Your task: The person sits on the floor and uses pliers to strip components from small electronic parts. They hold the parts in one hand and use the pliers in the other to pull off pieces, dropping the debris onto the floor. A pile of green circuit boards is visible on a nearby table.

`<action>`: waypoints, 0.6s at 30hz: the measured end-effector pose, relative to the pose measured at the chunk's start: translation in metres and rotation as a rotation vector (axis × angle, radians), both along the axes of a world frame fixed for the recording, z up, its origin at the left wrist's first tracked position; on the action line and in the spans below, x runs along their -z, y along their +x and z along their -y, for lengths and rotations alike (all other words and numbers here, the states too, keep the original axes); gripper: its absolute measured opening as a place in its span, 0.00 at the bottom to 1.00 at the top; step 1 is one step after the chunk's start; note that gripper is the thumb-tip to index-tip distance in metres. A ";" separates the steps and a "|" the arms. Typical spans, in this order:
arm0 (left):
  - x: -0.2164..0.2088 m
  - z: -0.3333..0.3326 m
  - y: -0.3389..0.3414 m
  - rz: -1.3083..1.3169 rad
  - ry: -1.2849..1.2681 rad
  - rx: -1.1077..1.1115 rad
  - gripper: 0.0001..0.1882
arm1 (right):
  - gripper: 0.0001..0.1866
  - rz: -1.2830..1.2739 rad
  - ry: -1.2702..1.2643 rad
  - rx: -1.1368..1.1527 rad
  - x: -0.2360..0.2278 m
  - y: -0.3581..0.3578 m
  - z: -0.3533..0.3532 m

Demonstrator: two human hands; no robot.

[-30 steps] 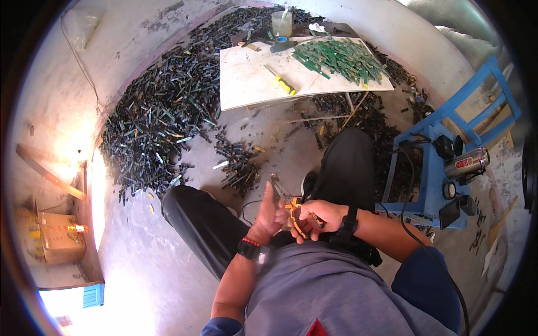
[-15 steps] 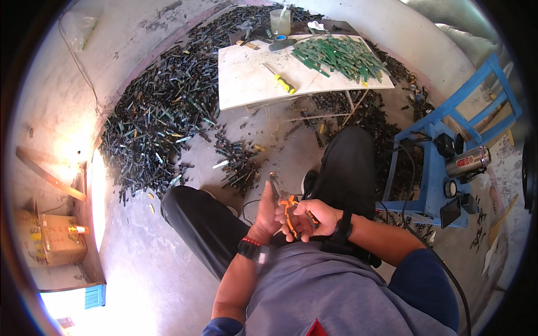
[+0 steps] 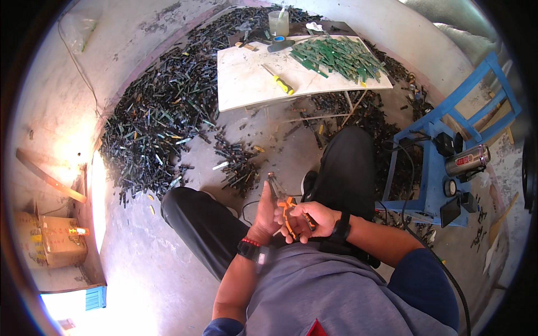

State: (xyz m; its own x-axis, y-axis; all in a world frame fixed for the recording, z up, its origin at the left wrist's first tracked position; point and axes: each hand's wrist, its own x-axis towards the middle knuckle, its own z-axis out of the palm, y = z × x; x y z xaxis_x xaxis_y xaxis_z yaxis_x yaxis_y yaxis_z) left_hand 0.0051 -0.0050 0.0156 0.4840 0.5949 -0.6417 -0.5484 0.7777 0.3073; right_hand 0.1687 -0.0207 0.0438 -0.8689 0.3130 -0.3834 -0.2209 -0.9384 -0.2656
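My right hand [image 3: 315,217] is wrapped round pliers [image 3: 288,208] with orange and black handles, held low in front of my lap. Close beside it, my left hand [image 3: 264,214] has its thumb pointing away from me. The left fingers are closed on a dark, narrow strip-like piece [image 3: 272,180], whose far end sticks out past the thumb. Its near part is hidden by the hand, and I cannot tell whether the pliers' jaws touch it.
A large heap of dark strips [image 3: 162,112] covers the floor ahead and left. On the white board table [image 3: 241,84] lie green strips [image 3: 336,56] and a yellow-handled screwdriver [image 3: 283,84]. A blue chair [image 3: 428,179] at the right bears a metal flask [image 3: 468,161]. A cardboard box [image 3: 64,241] stands left.
Both hands stay almost in place. The pliers and right fingers have shifted very slightly against the left hand.
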 end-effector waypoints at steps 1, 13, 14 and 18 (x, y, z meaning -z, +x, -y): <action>0.000 -0.001 0.001 -0.009 -0.008 -0.009 0.32 | 0.17 -0.013 0.033 -0.005 -0.001 0.000 -0.001; -0.006 0.002 0.002 -0.016 -0.001 -0.034 0.31 | 0.20 -0.017 0.056 0.111 -0.004 0.004 0.004; -0.001 0.002 0.000 -0.015 0.008 -0.029 0.31 | 0.21 -0.032 0.050 0.116 -0.007 0.003 0.004; 0.008 0.002 -0.002 0.016 -0.023 -0.016 0.31 | 0.20 -0.052 -0.021 0.132 -0.013 0.004 0.004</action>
